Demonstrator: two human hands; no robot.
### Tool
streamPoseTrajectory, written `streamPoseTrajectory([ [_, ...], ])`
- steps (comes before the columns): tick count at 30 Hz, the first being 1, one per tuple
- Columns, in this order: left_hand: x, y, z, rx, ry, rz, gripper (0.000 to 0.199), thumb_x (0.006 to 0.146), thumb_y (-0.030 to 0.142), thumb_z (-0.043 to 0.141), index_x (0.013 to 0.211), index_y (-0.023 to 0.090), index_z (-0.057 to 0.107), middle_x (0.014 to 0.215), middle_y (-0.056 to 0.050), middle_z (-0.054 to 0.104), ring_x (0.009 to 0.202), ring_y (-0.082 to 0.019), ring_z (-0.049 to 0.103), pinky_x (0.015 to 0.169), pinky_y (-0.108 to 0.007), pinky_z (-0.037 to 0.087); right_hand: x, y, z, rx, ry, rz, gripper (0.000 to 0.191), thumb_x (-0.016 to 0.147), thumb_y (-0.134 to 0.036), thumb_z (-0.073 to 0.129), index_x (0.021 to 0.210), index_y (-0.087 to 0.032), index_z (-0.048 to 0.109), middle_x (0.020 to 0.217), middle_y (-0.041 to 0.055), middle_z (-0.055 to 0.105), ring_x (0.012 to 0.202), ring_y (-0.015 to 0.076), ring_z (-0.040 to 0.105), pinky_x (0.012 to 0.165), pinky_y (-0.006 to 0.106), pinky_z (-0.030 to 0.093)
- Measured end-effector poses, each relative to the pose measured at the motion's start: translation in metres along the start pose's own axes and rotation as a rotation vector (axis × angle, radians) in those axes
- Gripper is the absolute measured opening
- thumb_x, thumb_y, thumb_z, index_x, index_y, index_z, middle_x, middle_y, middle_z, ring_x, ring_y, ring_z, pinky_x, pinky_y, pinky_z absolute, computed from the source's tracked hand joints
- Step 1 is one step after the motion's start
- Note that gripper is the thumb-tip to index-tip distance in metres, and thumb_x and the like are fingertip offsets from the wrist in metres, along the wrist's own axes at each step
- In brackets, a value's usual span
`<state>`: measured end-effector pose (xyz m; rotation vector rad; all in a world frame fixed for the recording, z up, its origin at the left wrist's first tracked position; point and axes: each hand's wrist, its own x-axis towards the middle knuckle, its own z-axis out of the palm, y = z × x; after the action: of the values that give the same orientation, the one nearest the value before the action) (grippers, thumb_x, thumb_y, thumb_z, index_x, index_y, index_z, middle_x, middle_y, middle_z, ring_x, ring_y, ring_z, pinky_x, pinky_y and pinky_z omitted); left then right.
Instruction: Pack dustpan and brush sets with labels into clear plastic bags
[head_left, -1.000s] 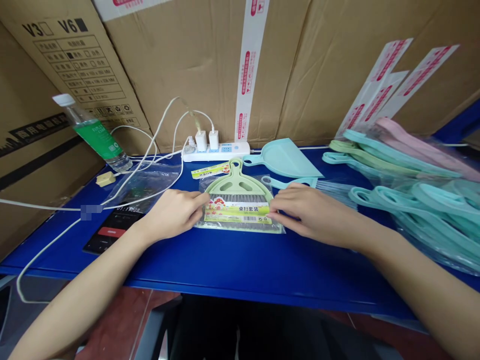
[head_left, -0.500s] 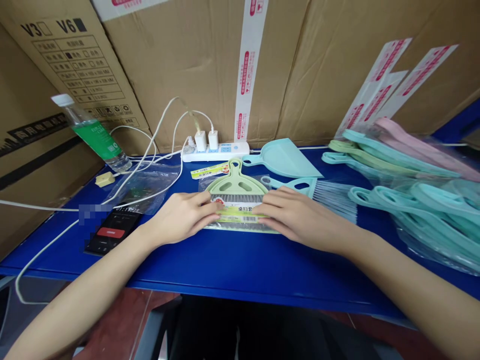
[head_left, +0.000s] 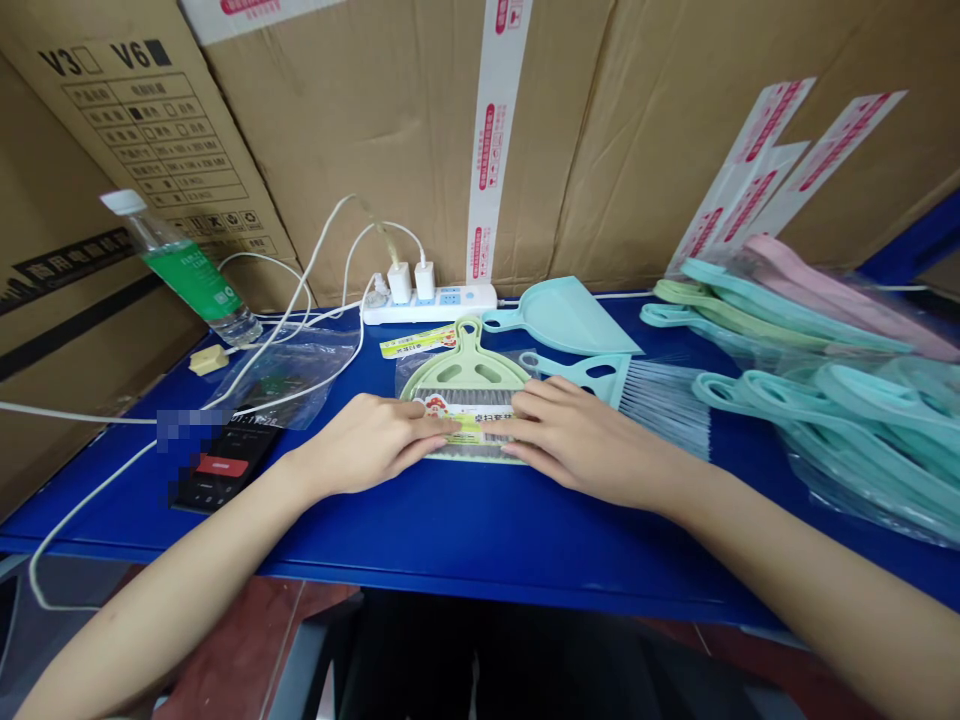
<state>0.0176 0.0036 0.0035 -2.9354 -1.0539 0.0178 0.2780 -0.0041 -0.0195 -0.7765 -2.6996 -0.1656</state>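
Note:
A light green dustpan and brush set [head_left: 480, 372] lies flat on the table in front of me, in clear plastic, with its looped handle pointing away. Across its bristles is a yellow and white label [head_left: 463, 428] with a red mushroom picture. My left hand [head_left: 379, 440] rests on the left part of the label, fingers stretched out. On the right part lie the spread fingers of my right hand [head_left: 574, 440], which hides that end. Just beyond it are a loose light blue dustpan [head_left: 574, 318] and a light blue brush [head_left: 611, 380] with pale bristles.
Bagged dustpan sets [head_left: 847, 430] in blue, green and pink are piled at the right. Behind stand a power strip [head_left: 465, 302] with chargers and cardboard boxes [head_left: 375, 120]. A bottle [head_left: 187, 270], a phone [head_left: 229, 460], white cables and another label [head_left: 416, 342] lie leftward.
Both hands have slid inward along the label, so their fingertips are closer together. The green set stays in place under them.

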Motion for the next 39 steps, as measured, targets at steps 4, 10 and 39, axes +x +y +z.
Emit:
streamPoseTrajectory([
  [4, -0.003, -0.006, -0.009, -0.056, -0.04, -0.113, 0.04, 0.105, 0.036, 0.037, 0.113, 0.025, 0.074, 0.109, -0.005, 0.078, 0.094, -0.021, 0.074, 0.075, -0.028, 0.051, -0.002, 0.002, -0.005, 0.021, 0.029, 0.009, 0.038, 0.105, -0.025, 0.037, 0.103, -0.018, 0.075, 0.078, 0.0062, 0.063, 0.078, 0.0217, 0.052, 0.075, 0.035, 0.038],
  [10, -0.01, -0.019, -0.019, -0.013, -0.112, -0.294, 0.04, 0.099, 0.036, 0.041, 0.094, 0.027, 0.079, 0.078, -0.001, 0.079, 0.067, -0.017, 0.07, 0.056, -0.025, 0.037, -0.005, 0.006, -0.015, 0.017, -0.01, 0.06, 0.046, 0.105, -0.029, 0.037, 0.085, -0.018, 0.077, 0.071, 0.0061, 0.062, 0.075, 0.0217, 0.05, 0.07, 0.035, 0.034],
  [39, -0.004, -0.01, -0.013, 0.13, -0.233, -0.211, 0.025, 0.104, 0.031, 0.027, 0.09, 0.022, 0.046, 0.07, -0.002, 0.067, 0.065, -0.022, 0.066, 0.056, -0.029, 0.039, -0.007, 0.013, -0.022, -0.036, -0.155, 0.167, 0.03, 0.099, -0.022, 0.037, 0.077, -0.021, 0.056, 0.065, 0.0037, 0.063, 0.06, 0.0191, 0.058, 0.065, 0.033, 0.041],
])
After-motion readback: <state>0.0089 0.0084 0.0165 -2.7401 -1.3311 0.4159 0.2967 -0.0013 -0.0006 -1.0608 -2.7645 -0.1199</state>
